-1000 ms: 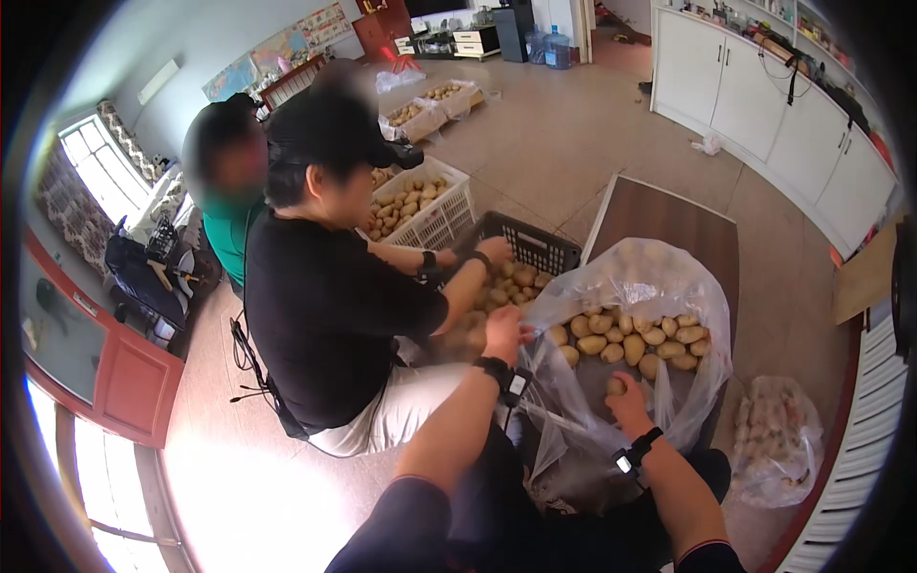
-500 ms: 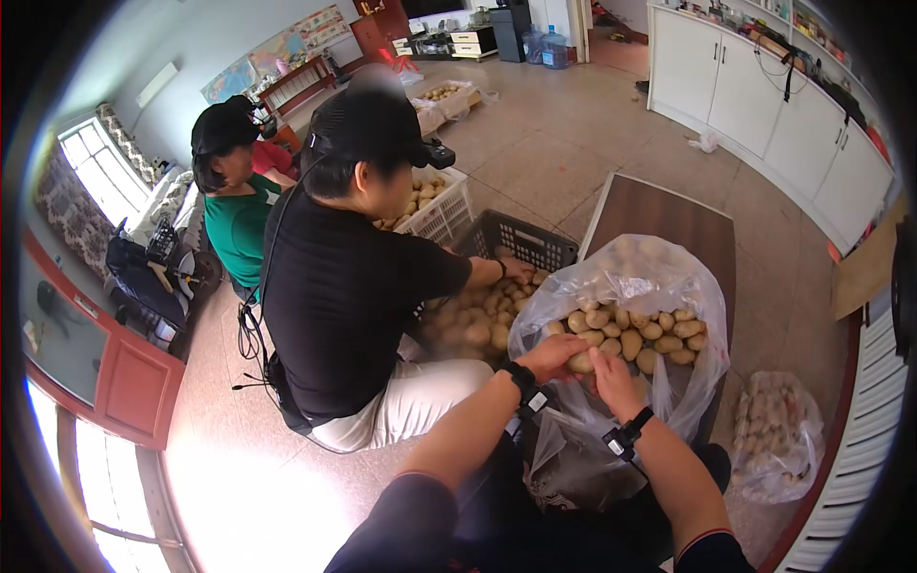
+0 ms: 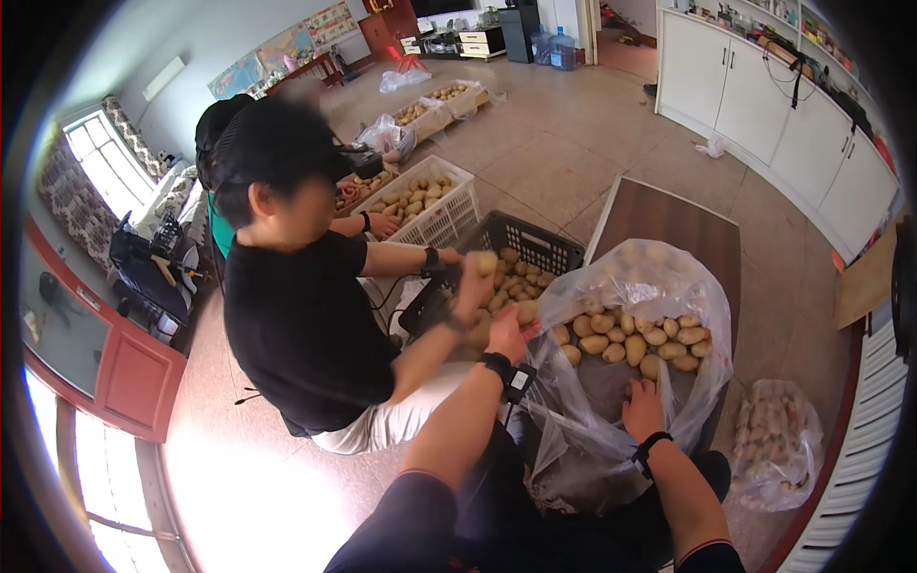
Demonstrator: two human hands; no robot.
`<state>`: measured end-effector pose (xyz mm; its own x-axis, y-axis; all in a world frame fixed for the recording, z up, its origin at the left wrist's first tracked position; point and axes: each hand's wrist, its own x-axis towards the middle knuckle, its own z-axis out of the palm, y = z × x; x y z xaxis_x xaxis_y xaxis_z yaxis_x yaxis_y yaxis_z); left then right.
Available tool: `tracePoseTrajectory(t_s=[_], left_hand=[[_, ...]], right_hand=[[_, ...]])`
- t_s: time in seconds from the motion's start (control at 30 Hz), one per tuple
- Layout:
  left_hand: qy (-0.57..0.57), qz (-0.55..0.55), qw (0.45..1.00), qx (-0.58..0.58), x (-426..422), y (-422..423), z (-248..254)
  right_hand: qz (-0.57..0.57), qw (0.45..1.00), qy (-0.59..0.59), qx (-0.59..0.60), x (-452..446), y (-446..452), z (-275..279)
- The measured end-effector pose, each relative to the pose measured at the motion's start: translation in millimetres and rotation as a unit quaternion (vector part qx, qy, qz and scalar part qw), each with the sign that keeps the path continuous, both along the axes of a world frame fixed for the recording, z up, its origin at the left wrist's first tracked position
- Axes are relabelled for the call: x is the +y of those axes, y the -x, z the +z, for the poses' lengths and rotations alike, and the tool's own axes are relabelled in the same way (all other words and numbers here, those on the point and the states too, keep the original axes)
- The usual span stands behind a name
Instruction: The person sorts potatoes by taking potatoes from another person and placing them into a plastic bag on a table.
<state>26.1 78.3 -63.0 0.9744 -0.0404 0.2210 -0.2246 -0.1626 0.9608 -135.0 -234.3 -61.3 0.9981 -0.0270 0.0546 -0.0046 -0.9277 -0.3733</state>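
This looks like a big room in a home. Curtains (image 3: 65,191) with patterns hang by a bright window (image 3: 103,153) at the upper left. Maps (image 3: 253,76) are on the wall (image 3: 196,69), and white cupboards (image 3: 721,86) line the upper right, with little things on top.

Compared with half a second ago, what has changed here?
The left hand has moved left to the dark crate, holding a potato. The right hand has parted from it, lower at the mouth of the clear bag, no potato visible in it. The co-worker's hand has raised another potato. The bag at far right stayed put.
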Motion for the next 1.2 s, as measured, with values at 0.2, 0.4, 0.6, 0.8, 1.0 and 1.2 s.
tracePoseTrajectory(t_s=[0.2, 0.4, 0.6, 0.8, 1.0, 1.2], left_hand=[[-0.137, 0.131, 0.982, -0.018, 39.2, -19.3, -45.1], [-0.499, 0.021, 0.863, -0.071, 46.8, -24.6, -41.7], [0.317, 0.102, 0.891, 0.309, -24.3, 11.6, 45.0], [0.100, -0.159, 0.900, 0.393, -63.1, 54.9, 100.8], [0.172, -0.284, 0.834, 0.440, -77.2, 55.1, 84.6], [0.287, -0.172, 0.850, 0.406, -58.3, 32.4, 65.0]], right_hand=[[0.040, 0.997, 0.059, -0.004, -1.0, 13.0, -11.6], [-0.001, 0.998, -0.068, -0.017, -6.3, 15.9, -26.7], [-0.069, 0.969, -0.238, 0.023, 5.5, 0.2, -3.7], [-0.023, 0.957, -0.287, 0.027, 60.0, -21.5, 79.6], [0.074, 0.944, -0.296, -0.124, 79.1, -34.1, 81.1], [0.032, 0.956, -0.289, -0.043, 56.8, -12.3, 54.1]])
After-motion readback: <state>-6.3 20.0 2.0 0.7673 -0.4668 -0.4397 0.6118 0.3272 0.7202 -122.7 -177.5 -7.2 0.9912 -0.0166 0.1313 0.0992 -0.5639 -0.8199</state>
